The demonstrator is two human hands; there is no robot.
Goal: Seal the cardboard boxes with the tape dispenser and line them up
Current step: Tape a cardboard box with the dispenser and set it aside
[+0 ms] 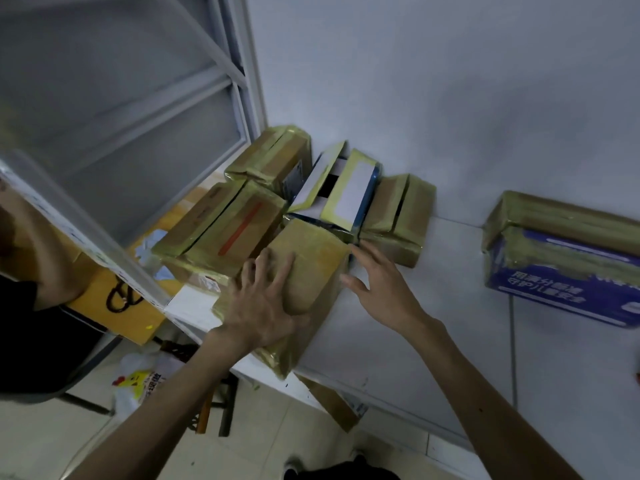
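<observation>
Head camera, dim and smeared throughout. Cut off at the right frame edge: a blue box (561,282) with white print, wrapped over the top in yellowish tape. Cut off at the left: another person's arm (38,237) with a dark sleeve, next to a yellow carton (114,313) half hidden beneath a grey metal rack (145,109). Too blurred to read: the print on a plastic bag (138,379) lying on the floor below the table's edge. Inside of the open box (339,192) mostly dark, contents not to be made out.

Six boxes counted on the white table (398,348). Five bunched in the corner against the wall (450,98):
- the near box (311,258) at the front by the table's edge, fully taped
- a red-striped box (239,223) just beside it on the left
- a back box (273,157) behind that
- the open box in the middle, both flaps raised
- a low box (401,216) to its right

Sixth, the blue box, well apart along the wall.

Two bare hands, both at the near box. Left hand (263,306) laid flat on its top, fingers spread wide and straight, gripping nothing. Right hand (377,282) loose beside its right face, fingers extended, thumb close to the cardboard; cannot tell whether touching. Nothing held in either.
</observation>
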